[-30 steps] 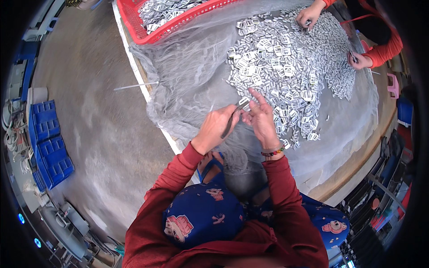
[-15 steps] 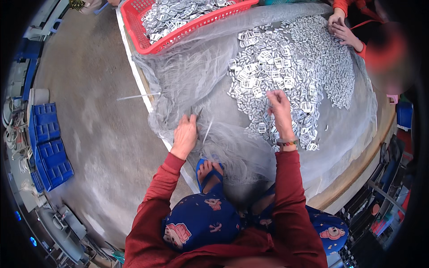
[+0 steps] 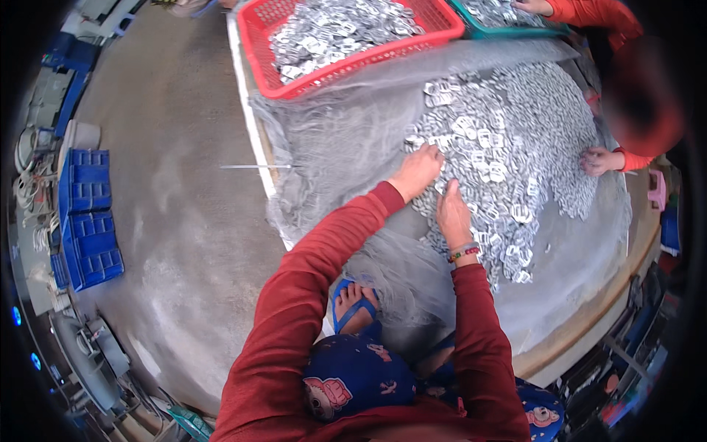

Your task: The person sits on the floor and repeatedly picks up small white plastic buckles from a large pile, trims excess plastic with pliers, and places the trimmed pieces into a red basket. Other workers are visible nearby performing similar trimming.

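Note:
A wide heap of silver metal buckles (image 3: pixel 489 138) mixed with small silver pellets (image 3: pixel 563 125) lies on a grey mesh sheet (image 3: pixel 331 136). At the heap's left edge, my left hand (image 3: pixel 418 171) reaches in with its fingers bent down and drawn together on the pieces. Whatever lies under those fingertips is hidden. Close to it, on the near side, my right hand (image 3: pixel 454 214) is closed in a pinch, thumb and fingers pointing away from me. A small pale bit shows at its fingertips, too small to name.
A red basket (image 3: pixel 361 68) full of buckles stands at the back, beside a teal basket (image 3: pixel 508 31) with more. At the right, a co-worker's hand (image 3: pixel 602 160) touches the heap; another hand (image 3: pixel 534 6) is over the teal basket. Blue compartment trays (image 3: pixel 90 221) sit far left.
My left hand has moved right, from the mesh to the heap's edge, next to my right hand. The co-worker's hands have parted. The whole view has shifted, showing more of the baskets.

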Tool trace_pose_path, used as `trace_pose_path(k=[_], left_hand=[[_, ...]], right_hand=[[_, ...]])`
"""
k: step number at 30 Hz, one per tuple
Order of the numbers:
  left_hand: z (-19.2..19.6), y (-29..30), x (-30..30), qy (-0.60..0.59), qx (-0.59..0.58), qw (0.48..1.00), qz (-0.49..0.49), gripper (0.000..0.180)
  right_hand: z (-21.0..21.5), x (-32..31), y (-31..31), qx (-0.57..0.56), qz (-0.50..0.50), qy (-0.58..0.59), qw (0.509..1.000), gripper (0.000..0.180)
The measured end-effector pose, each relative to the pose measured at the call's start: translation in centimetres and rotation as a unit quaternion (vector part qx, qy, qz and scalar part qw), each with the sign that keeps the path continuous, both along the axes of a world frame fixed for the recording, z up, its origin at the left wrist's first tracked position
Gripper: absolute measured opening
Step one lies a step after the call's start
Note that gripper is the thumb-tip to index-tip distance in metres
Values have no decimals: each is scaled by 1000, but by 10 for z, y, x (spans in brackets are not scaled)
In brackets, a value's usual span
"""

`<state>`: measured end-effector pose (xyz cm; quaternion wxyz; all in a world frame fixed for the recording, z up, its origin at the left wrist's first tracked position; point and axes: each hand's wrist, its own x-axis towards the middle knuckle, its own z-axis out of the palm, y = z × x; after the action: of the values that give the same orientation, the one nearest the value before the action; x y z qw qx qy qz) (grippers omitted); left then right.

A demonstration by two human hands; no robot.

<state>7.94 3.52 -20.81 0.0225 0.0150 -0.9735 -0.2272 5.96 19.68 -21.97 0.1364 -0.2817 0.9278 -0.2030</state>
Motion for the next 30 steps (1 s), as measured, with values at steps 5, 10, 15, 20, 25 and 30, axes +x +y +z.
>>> trace_pose_path(k=[5,10,15,20,25,30], left_hand=[[-9,-8,31,17,196,979,55,28],[-10,7,38,151,43,983,94,42],[-19,-6,-7,32,55,993,101,45],[-4,-13,1,40,256,964,52,25],[9,-14,40,44,289,955,47,18],[16,-41,47,-74,521,842,119,22]], right_hand=[[0,-9,50,-225,-192,-254,921,20],[26,8,86,-545,-252,-548,582,29],[40,1,81,-664,-138,-583,448,28],[69,-16,66,-629,-245,-518,525,27],[97,-64,44,-380,-89,-354,850,28],[75,-95,29,-70,-14,-11,997,53]])
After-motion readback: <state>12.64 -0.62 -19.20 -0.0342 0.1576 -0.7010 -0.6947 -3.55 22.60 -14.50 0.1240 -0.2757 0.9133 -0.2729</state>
